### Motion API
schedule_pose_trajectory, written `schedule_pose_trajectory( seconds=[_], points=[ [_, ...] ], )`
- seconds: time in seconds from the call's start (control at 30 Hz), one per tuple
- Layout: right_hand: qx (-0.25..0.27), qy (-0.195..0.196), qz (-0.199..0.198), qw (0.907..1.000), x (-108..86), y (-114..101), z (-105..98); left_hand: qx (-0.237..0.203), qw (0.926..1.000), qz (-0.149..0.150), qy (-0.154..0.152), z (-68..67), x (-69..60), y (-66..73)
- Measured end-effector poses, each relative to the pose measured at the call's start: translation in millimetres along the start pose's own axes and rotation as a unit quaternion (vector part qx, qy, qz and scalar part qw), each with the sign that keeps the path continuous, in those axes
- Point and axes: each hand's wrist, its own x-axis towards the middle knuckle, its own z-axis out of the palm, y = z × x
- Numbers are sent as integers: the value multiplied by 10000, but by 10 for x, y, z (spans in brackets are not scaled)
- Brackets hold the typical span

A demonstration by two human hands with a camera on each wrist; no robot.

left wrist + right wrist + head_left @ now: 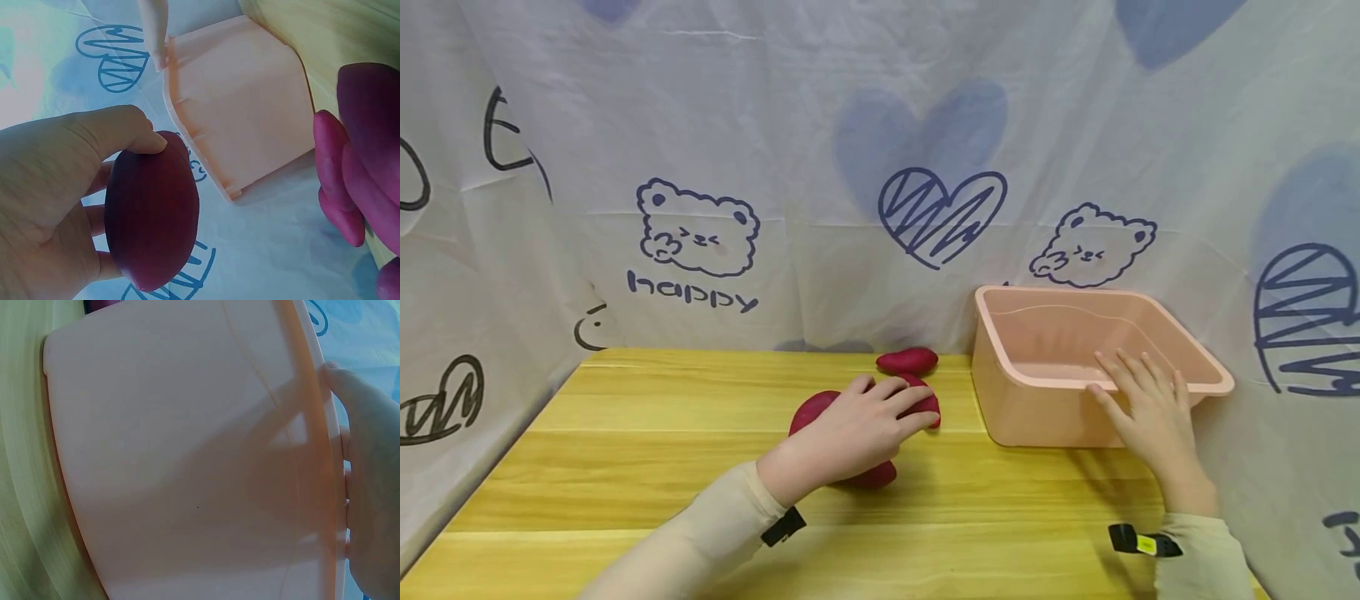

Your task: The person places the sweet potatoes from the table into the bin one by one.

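My left hand (857,425) grips a purple-red sweet potato (153,212), thumb on one side and fingers on the other. In the left wrist view the sweet potato is lifted off the table. More sweet potatoes (812,410) lie under and behind this hand, partly hidden by it. Over the near rim of a pink plastic bin (1022,408) lies my right hand (1153,417), its fingers fairly straight and spread. The right wrist view shows the thumb touching the rim. Part of the bin's inside is hidden from the head view.
One sweet potato (908,361) lies at the back edge of the wooden table (662,450), left of the bin. A white cloth (820,275) with printed bears and hearts hangs behind the table and along its sides.
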Motion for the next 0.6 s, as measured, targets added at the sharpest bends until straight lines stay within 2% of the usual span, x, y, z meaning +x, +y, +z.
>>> schedule_pose_trajectory(
  seconds=[0.23,0.43,0.6],
  points=[
    [-17,-15,4,10000,-5,-8,-8,-114,9995,-56,275,-2,157,15],
    [14,22,-41,10000,0,-4,-2,-140,9995,-104,273,3,299,51],
    [19,43,-63,10000,-7,-4,2,-226,9996,-112,158,21,399,81]
  ],
)
